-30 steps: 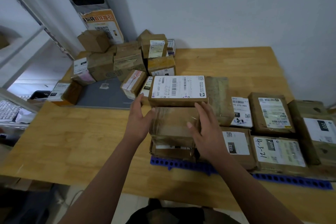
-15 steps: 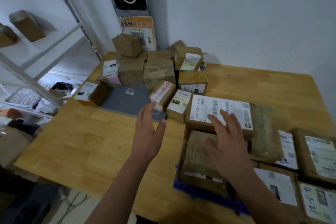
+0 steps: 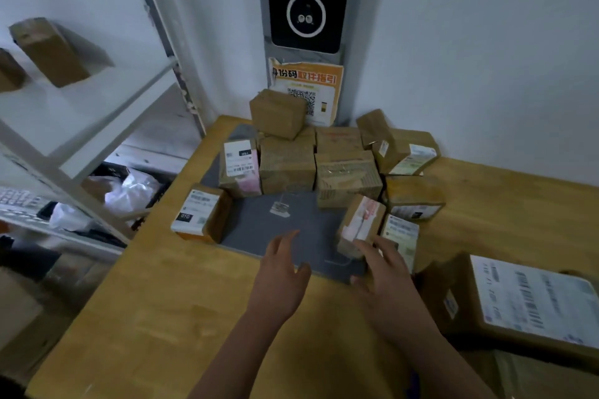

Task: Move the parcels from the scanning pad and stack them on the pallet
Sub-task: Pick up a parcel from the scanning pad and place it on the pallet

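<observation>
Black wall device [image 3: 304, 10], orange QR poster [image 3: 324, 78], shelving [image 3: 81, 113]

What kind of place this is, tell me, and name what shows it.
Probably a parcel pickup or sorting station: labelled cardboard parcels piled on a grey scanning pad, a black wall-mounted scanner above an orange QR-code notice, and metal shelving holding more boxes.

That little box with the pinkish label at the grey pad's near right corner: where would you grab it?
Probably across its narrow width, from above on the near side. The box lies tilted with its label up; its brown left face stands free over the grey pad, and the open right hand is close. A second box crowds its right.
</observation>
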